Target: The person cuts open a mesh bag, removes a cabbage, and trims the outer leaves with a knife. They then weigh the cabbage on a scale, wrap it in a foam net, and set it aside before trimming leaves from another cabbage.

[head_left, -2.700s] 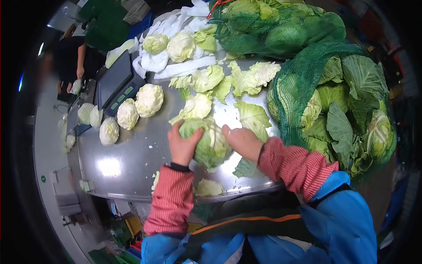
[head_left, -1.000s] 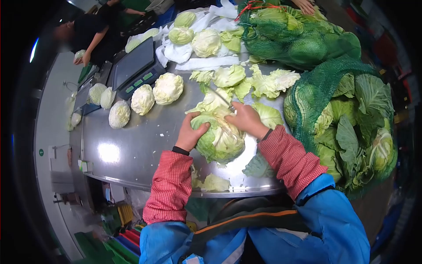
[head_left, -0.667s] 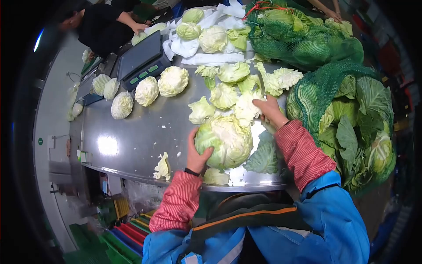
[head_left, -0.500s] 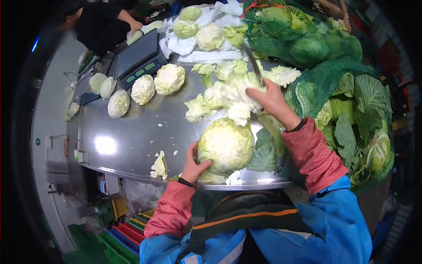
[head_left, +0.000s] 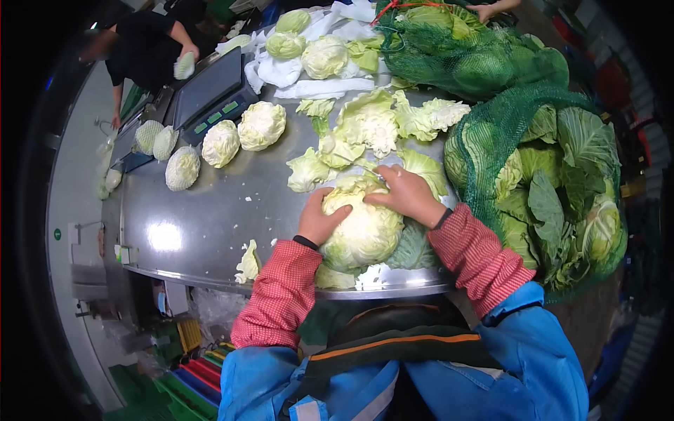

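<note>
A pale, trimmed cabbage (head_left: 365,235) sits at the front of the metal table, directly before me. My left hand (head_left: 324,216) grips its upper left side, thumb across the top. On its upper right rests my right hand (head_left: 408,193), fingers curled, holding a knife (head_left: 363,167) whose thin blade points to the upper left and is partly hidden. The right thumb also presses on the cabbage top. Beyond both hands lie loose cabbage leaves (head_left: 368,123). A dark green outer leaf (head_left: 415,249) is under the cabbage's right side.
Green mesh sacks of cabbages (head_left: 484,67) fill the right side, one sack open (head_left: 547,182). Trimmed heads (head_left: 262,126) and net-wrapped ones (head_left: 182,168) stand left, beside a scale (head_left: 210,88). A co-worker (head_left: 144,45) holds a vegetable at upper left; another person's hand (head_left: 484,12) touches the far sack.
My right hand has come down from the leaves to the cabbage, leaving the torn leaves behind it. My left hand has shifted up its side. The co-worker has lifted a vegetable.
</note>
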{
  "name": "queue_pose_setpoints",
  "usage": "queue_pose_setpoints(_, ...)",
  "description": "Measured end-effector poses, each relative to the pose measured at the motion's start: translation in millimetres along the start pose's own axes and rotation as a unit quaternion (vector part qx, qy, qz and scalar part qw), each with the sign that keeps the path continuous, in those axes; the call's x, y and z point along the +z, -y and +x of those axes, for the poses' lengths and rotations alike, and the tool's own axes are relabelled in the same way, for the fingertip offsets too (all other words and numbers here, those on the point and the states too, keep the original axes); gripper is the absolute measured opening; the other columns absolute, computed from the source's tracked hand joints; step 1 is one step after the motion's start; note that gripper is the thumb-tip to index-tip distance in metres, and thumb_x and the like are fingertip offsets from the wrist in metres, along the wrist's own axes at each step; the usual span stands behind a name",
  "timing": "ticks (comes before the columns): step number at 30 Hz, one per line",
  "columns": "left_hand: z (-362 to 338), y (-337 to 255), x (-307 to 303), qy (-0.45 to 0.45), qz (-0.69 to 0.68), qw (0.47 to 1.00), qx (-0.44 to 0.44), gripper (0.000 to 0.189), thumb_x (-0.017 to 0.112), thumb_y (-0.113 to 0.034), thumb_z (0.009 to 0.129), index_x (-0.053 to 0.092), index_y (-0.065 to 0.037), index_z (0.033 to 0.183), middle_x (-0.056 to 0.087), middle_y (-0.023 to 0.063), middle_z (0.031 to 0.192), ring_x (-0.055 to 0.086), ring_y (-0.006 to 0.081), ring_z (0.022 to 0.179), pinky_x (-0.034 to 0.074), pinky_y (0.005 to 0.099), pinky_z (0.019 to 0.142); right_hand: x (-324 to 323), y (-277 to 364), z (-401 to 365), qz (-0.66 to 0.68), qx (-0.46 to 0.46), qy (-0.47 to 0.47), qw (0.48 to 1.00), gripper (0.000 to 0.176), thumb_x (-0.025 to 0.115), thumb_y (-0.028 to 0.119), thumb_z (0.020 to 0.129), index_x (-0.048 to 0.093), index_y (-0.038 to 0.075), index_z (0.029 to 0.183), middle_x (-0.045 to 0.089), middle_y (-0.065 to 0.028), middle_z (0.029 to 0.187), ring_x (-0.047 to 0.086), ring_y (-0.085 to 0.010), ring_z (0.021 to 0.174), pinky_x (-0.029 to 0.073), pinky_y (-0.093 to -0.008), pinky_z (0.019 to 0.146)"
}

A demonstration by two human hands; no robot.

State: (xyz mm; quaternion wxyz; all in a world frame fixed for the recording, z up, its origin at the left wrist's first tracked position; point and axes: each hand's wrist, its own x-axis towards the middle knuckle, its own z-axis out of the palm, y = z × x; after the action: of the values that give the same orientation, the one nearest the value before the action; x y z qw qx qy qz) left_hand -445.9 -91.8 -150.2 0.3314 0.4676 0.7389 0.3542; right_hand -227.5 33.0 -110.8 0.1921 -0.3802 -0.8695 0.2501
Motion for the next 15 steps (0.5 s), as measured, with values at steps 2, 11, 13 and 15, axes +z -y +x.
queue_pose_setpoints(2,-3.2,-4.5,2.0,-0.024,0.036,0.998,0.038,0.063,0.083,-0.032,0.075,0.057,0.0,0.123,0.06,0.0202,0.117,0.058,0.0337,0.111,0.046,0.0399,0.097,10.2,-24.0,15.8,0.056,-0.028,0.039,0.997,0.036,0.068,0.039,0.084,0.062,0.009,0.103,0.065,-0.0183,0.074,0.065,-0.0391,0.071,0.05,-0.0474,0.064)
queue_pose_setpoints(11,-73.5,34.2,20.8,-0.25,-0.047,0.967,0.015,0.054,0.078,-0.022,0.08,0.052,0.001,0.121,0.057,0.0182,0.11,0.056,0.0311,0.107,0.044,0.0391,0.095,4.8,-65.3,23.7,-0.049,0.123,-0.079,0.988,0.042,0.064,0.042,0.088,0.052,0.005,0.105,0.064,-0.0228,0.069,0.064,-0.0416,0.062,0.047,-0.0508,0.054)
queue_pose_setpoints(13,-87.6,25.4,22.6,-0.275,-0.114,0.947,-0.119,0.054,0.077,-0.027,0.082,0.049,0.002,0.118,0.056,0.0173,0.107,0.055,0.0275,0.104,0.044,0.0383,0.093,-30.7,-18.8,9.6,0.019,0.167,0.007,0.986,0.065,0.061,0.058,0.087,0.049,0.004,0.122,0.066,-0.0238,0.075,0.067,-0.0416,0.071,0.051,-0.0482,0.064)
queue_pose_setpoints(15,-95.1,36.9,21.7,-0.28,-0.007,0.944,-0.171,0.053,0.075,-0.039,0.086,0.046,0.001,0.105,0.052,0.0091,0.098,0.051,0.0181,0.088,0.045,0.0311,0.08,-22.9,15.6,-7.6,0.057,0.183,0.111,0.975,0.077,0.062,0.066,0.081,0.05,0.004,0.126,0.068,-0.0251,0.081,0.068,-0.0412,0.077,0.053,-0.0477,0.068)
